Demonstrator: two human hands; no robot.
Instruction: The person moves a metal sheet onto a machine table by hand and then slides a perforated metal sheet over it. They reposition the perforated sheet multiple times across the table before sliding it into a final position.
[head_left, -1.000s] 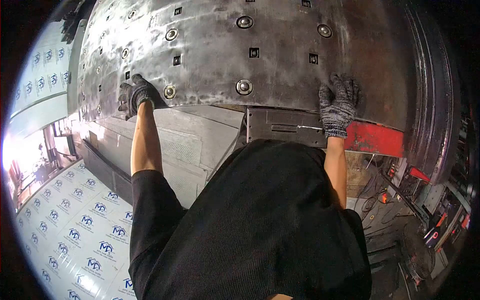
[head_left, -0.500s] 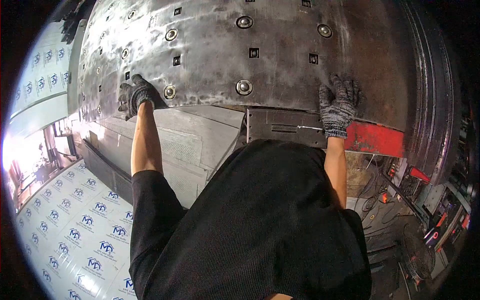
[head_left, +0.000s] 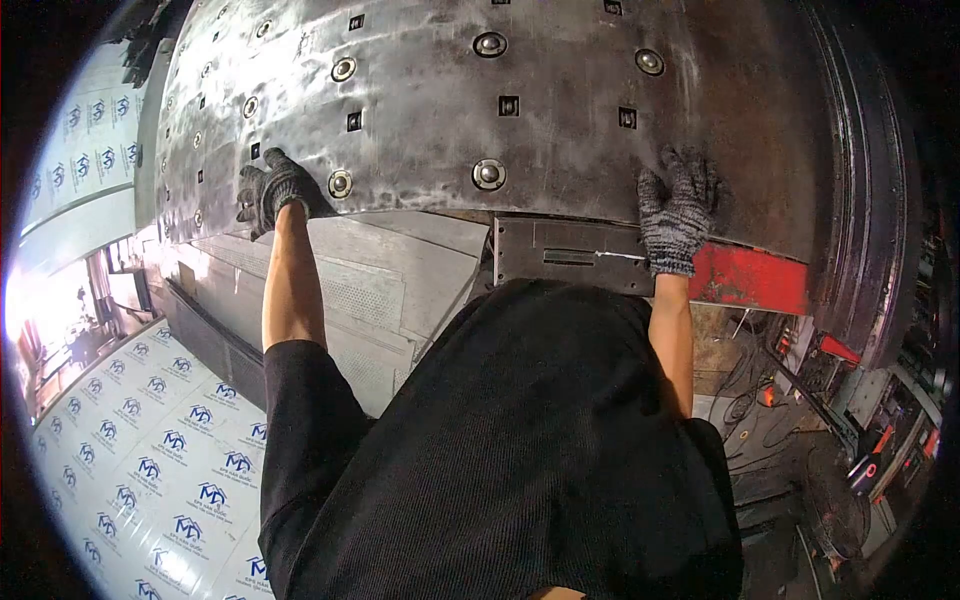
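A large grey metal table (head_left: 430, 135) with ball rollers and square slots fills the upper part of the view. My left hand (head_left: 272, 190), in a grey knitted glove, rests on its near edge at the left, thumb and fingers apart. Just right of it is a ball roller (head_left: 340, 184). My right hand (head_left: 680, 210), gloved the same way, lies on the near edge further right, fingers spread on the metal. Neither hand holds anything. Below the right hand is a red panel (head_left: 750, 277) under the table edge.
Printed white sheets (head_left: 150, 460) with blue logos lie at the lower left. Grey metal panels (head_left: 360, 280) are below the table. A dark slotted plate (head_left: 565, 255) sits at the near edge. Cables (head_left: 760, 400) and tools lie at the lower right, beside dark rails (head_left: 865, 190).
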